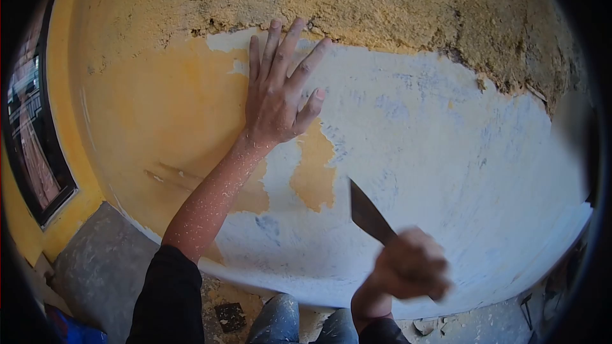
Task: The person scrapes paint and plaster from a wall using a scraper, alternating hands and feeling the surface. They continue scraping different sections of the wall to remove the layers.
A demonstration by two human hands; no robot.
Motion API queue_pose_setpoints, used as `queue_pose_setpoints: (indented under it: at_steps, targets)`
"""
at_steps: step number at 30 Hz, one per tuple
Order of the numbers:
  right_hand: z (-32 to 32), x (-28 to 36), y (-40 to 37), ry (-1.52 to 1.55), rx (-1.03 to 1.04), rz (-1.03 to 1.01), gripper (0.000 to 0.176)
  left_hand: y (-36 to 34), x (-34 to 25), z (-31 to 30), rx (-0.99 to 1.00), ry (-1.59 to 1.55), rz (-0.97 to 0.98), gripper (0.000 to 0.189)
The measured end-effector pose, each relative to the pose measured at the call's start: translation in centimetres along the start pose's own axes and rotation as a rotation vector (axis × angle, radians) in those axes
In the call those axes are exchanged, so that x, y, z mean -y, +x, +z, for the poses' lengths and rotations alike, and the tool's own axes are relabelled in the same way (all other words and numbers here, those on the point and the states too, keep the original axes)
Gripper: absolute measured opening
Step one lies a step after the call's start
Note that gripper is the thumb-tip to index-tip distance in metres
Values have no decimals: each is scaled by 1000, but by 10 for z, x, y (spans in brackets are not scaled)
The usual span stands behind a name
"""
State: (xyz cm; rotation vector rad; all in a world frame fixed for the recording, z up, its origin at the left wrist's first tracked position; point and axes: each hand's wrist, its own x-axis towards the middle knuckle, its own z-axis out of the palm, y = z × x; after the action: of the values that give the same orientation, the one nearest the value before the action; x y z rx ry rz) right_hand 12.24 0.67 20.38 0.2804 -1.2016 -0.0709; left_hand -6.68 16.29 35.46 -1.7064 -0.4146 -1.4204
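Observation:
My left hand [278, 99] lies flat on the wall [433, 172], its fingers spread and pointing up to the edge of a rough, crumbling band [357, 0]. Specks of paint dust cover the forearm. Lower right, my right hand [411, 264] is closed around a scraper [368, 211], slightly blurred. The handle is hidden in my fist, and the dark blade, wider at its end, points up and left across the wall. Between the hands, a ragged patch of yellow paint [313, 172] stands out on the pale, bared surface. More yellow paint [146, 121] covers the wall's left side.
A dark-framed window [41, 121] with a curtain is set at the far left. My knees [277, 320] show at the bottom, with paint flakes on the floor around them. A blue item [73, 328] lies in the lower left corner.

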Motion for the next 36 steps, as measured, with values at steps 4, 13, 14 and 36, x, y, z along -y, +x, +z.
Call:
queue_pose_setpoints:
  at_steps: [4, 13, 14, 36]
  targets:
    - [-23, 30, -30, 142, -113, 39, 30, -3, 0, 5, -4, 44, -45, 58]
    - [21, -32, -16, -26, -15, 31, 44, -5, 3, 9, -16, 39, -50, 56]
    - [22, -22, -16, -78, -167, 5, 46, -6, 4, 9, -11, 43, -60, 56]
    - [10, -35, 2, 91, -154, 233, 44, -5, -6, 7, -53, 50, 0, 52]
